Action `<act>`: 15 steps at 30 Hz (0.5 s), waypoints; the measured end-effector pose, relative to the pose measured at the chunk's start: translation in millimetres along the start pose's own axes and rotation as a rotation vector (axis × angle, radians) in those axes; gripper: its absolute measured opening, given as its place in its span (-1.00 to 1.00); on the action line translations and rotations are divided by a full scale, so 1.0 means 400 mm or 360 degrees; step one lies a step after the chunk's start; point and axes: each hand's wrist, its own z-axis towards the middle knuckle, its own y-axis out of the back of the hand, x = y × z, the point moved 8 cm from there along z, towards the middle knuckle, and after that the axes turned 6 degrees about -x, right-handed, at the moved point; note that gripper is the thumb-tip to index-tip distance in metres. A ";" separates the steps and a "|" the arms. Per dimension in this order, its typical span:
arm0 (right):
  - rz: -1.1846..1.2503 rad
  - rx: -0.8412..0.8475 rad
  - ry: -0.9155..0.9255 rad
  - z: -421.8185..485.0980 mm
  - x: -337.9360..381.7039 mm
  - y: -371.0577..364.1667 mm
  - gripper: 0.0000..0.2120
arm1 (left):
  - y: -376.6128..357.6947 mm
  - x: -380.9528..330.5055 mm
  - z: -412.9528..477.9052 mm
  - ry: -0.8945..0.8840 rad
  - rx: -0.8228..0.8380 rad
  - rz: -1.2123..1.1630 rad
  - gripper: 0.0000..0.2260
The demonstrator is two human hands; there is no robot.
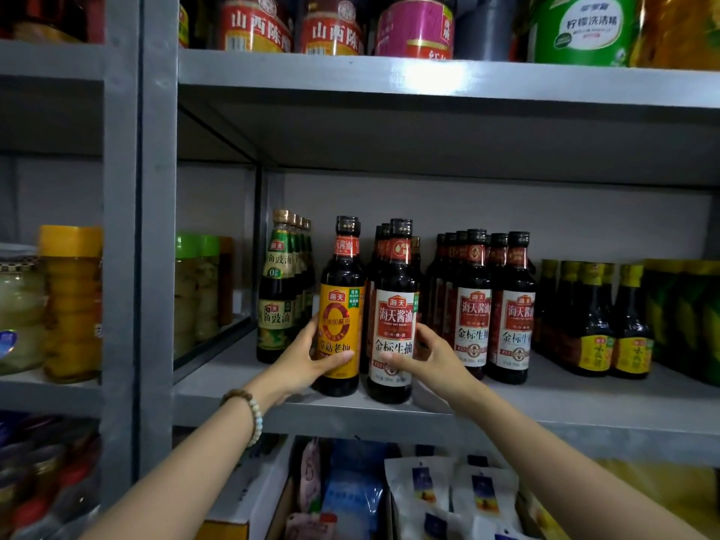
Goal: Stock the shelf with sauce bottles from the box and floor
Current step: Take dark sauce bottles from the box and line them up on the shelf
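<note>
Two dark sauce bottles stand at the front edge of the grey shelf [545,407]. My left hand [307,360] grips the orange-label bottle [341,305] low on its body, thumb across the label. My right hand [422,356] grips the white-and-red-label bottle [395,309] just to its right, thumb across the lower label. Both bottles are upright and their bases touch the shelf. More bottles of the same kind stand in rows behind them.
Green-label bottles [278,290] stand to the left, red-label bottles [495,305] and small yellow-label bottles [600,321] to the right. Jars [70,302] fill the left bay beyond the grey upright [156,267]. Large bottles sit above; bagged goods [452,496] lie below.
</note>
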 end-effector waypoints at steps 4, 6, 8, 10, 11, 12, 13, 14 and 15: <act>-0.0065 -0.0077 0.0029 0.010 -0.002 0.004 -0.43 | -0.006 0.001 0.005 -0.0015 0.0009 0.0017 -0.22; -0.0081 -0.0102 0.0038 0.015 -0.003 0.006 -0.41 | -0.007 0.002 0.007 -0.0010 0.0010 0.0008 -0.22; -0.0085 -0.0115 0.0046 0.021 -0.005 0.005 -0.42 | -0.006 0.005 0.009 -0.0001 0.0001 0.0005 -0.22; -0.0089 -0.0139 0.0053 0.024 -0.007 0.005 -0.42 | -0.007 0.009 0.011 0.0008 0.0002 0.0010 -0.23; -0.0102 -0.0148 0.0058 0.024 -0.009 0.004 -0.40 | -0.008 0.010 0.011 0.0011 0.0006 0.0010 -0.23; -0.0114 -0.0153 0.0060 0.025 -0.010 0.004 -0.39 | -0.009 0.010 0.011 0.0013 0.0008 0.0009 -0.23; -0.0124 -0.0156 0.0057 0.026 -0.011 0.004 -0.37 | -0.010 0.012 0.012 0.0016 0.0009 0.0008 -0.23; -0.0132 -0.0162 0.0055 0.027 -0.012 0.005 -0.36 | -0.011 0.014 0.013 0.0019 0.0008 0.0009 -0.23; -0.0142 -0.0169 0.0057 0.027 -0.012 0.006 -0.35 | -0.011 0.015 0.015 0.0019 0.0006 0.0008 -0.22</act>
